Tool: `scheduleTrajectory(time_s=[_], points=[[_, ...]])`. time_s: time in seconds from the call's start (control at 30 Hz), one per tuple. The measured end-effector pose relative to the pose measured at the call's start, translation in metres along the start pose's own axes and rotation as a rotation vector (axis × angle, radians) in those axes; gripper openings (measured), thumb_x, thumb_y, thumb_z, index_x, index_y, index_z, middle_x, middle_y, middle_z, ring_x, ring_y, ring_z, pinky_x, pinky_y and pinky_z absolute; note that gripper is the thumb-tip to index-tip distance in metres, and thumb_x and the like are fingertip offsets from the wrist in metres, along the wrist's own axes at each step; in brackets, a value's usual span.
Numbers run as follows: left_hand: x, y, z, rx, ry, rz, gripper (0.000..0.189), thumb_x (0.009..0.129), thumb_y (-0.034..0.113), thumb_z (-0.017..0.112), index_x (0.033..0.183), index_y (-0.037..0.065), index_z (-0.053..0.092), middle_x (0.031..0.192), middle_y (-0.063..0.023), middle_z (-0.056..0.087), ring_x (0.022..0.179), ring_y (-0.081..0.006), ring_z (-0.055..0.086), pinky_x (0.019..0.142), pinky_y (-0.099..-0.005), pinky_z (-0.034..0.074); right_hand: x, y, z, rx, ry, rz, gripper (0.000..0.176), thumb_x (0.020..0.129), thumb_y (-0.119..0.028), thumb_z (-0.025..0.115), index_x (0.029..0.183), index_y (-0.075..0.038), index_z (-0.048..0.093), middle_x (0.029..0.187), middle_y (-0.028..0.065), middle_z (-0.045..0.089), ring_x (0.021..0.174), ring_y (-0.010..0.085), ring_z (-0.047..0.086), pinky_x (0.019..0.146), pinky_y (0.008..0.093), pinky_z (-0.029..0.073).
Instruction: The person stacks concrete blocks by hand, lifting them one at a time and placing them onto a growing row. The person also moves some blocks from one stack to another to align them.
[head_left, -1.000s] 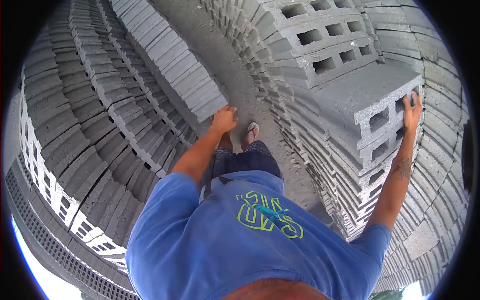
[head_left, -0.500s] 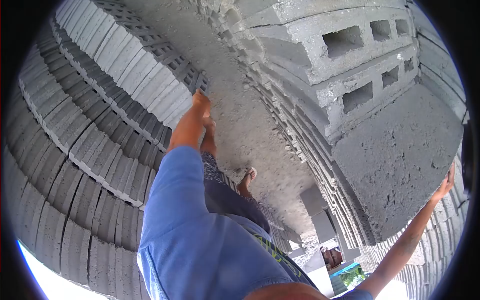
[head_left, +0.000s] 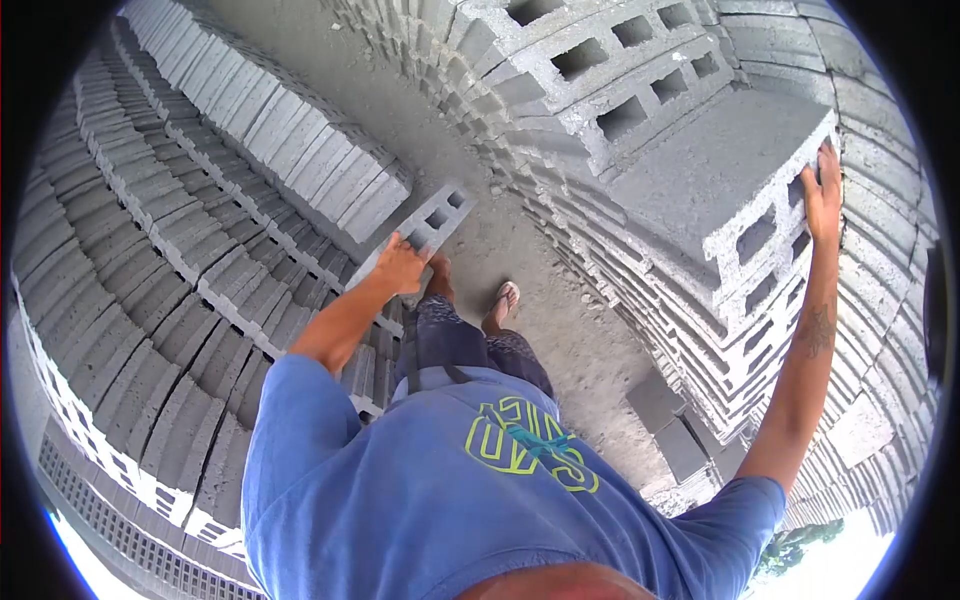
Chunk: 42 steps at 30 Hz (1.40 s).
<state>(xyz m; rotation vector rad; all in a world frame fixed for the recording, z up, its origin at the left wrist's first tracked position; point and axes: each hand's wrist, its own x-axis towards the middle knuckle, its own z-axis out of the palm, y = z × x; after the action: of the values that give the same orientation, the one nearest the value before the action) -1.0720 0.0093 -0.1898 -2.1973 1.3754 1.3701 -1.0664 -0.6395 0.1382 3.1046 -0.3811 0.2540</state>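
Observation:
Low on the left, my left hand (head_left: 402, 265) has its fingers closed on a grey hollow concrete block (head_left: 425, 228), whose square holes face up. This block stands out from the end of a long row of blocks (head_left: 375, 185). On the right, my right hand (head_left: 823, 195) lies against the holed face of another hollow block (head_left: 735, 160) on top of a high stack. Its fingers are stretched out and slightly apart near the block's far corner. Part of the left hand's grip is hidden.
Stacked hollow blocks (head_left: 600, 110) rise at the upper right. More rows of blocks (head_left: 130, 290) fill the left side. Between them runs a dusty dirt path (head_left: 480, 260), where my sandalled foot (head_left: 505, 300) stands. Flat blocks (head_left: 680, 445) lie at the lower right.
The view has shifted. The block at my left hand now stands apart from the row's end and nearer my legs. My right hand remains at the top block on the stack.

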Motion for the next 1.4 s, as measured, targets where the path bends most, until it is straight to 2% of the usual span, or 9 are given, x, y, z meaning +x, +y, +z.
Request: scheduleTrajectory(time_s=[0.07,0.13,0.23,0.4,0.63,1.07,1.23,1.3,1.4], points=[[-0.054,0.009,-0.021,-0.022,0.214,0.06,0.076,0.069,0.028,0.067,0.138,0.006,0.047,0.099,-0.0125,0.068,0.105,-0.0266,0.059,0.106,-0.0477,0.023,-0.018,-0.078,-0.037,-0.185,0.094,0.096,0.053,0.09,-0.031,0.063,0.13,0.001,0.051,0.143,0.0246,0.04,0.136,0.0353,0.036,0.111,0.0397,0.028],[-0.11,0.024,-0.05,-0.028,0.214,0.093,0.075,0.066,0.027,0.067,0.136,0.006,0.049,0.094,-0.0112,0.068,0.102,-0.025,0.06,0.104,-0.0481,0.025,-0.057,-0.233,-0.092,0.214,0.249,0.088,0.043,0.094,-0.026,0.059,0.13,-0.002,0.054,0.14,0.0179,0.048,0.131,0.0306,0.044,0.108,0.0402,0.034],[-0.177,0.046,-0.086,-0.013,0.264,0.127,0.071,0.064,0.025,0.066,0.132,0.009,0.054,0.082,-0.0085,0.067,0.093,-0.0236,0.062,0.099,-0.0473,0.029,-0.128,-0.358,-0.049,0.939,-0.389,-0.098,0.04,0.089,-0.029,0.065,0.12,-0.005,0.061,0.128,0.0154,0.059,0.121,0.0305,0.055,0.102,0.0401,0.042],[-0.255,0.077,-0.132,0.043,0.266,0.134,0.065,0.061,0.026,0.067,0.126,0.024,0.061,0.07,-0.0029,0.063,0.082,-0.0192,0.061,0.097,-0.0443,0.03,-0.196,-0.414,0.194,0.757,-0.94,-0.109,0.079,0.071,-0.061,0.069,0.1,0.013,0.065,0.105,0.0296,0.064,0.1,0.0425,0.062,0.086,0.042,0.049],[-0.313,0.107,-0.203,0.039,0.048,-0.034,0.069,0.061,0.026,0.066,0.129,0.027,0.058,0.072,-0.0016,0.063,0.083,-0.0182,0.06,0.099,-0.0469,0.028,-0.191,-0.481,0.203,1.022,-1.21,-0.112,0.071,0.064,-0.053,0.073,0.093,0.011,0.067,0.102,0.033,0.064,0.096,0.042,0.065,0.082,0.0439,0.052],[-0.37,0.176,-0.352,0.257,0.967,0.112,0.077,0.052,0.02,0.077,0.127,0.023,0.061,0.06,0.0021,0.04,0.061,-0.0162,0.048,0.087,-0.0447,0.032,0.026,-0.287,-0.135,0.484,-0.186,-0.275,0.051,0.065,-0.042,0.066,0.059,0.008,0.057,0.054,0.0244,0.052,0.052,0.0378,0.056,0.057,0.0452,0.046],[-0.232,0.161,-0.404,0.304,1.256,0.419,0.08,0.065,0.047,0.077,0.135,0.016,0.053,0.06,-0.0005,0.05,0.06,-0.0188,0.05,0.081,-0.0387,0.032,0.092,-0.178,-0.133,0.267,-0.217,-0.184,0.053,0.065,-0.042,0.074,0.087,0.006,0.069,0.082,0.0284,0.066,0.08,0.0374,0.067,0.072,0.043,0.051],[-0.168,0.162,-0.414,0.309,1.28,0.438,0.08,0.071,0.058,0.07,0.137,0.017,0.05,0.062,-0.0034,0.053,0.063,-0.0206,0.053,0.079,-0.0393,0.033,0.11,-0.135,-0.088,0.117,-0.15,-0.238,0.058,0.066,-0.048,0.068,0.071,0.01,0.06,0.072,0.0278,0.06,0.078,0.039,0.062,0.071,0.0459,0.048],[-0.098,0.176,-0.404,0.366,1.224,0.434,0.079,0.078,0.067,0.057,0.14,0.02,0.047,0.066,-0.0096,0.055,0.072,-0.0251,0.056,0.083,-0.0436,0.034,0.111,-0.067,0.012,0.094,0.019,-0.211,0.062,0.064,-0.051,0.07,0.089,0.006,0.068,0.087,0.0283,0.066,0.093,0.0405,0.062,0.088,0.0462,0.046]])
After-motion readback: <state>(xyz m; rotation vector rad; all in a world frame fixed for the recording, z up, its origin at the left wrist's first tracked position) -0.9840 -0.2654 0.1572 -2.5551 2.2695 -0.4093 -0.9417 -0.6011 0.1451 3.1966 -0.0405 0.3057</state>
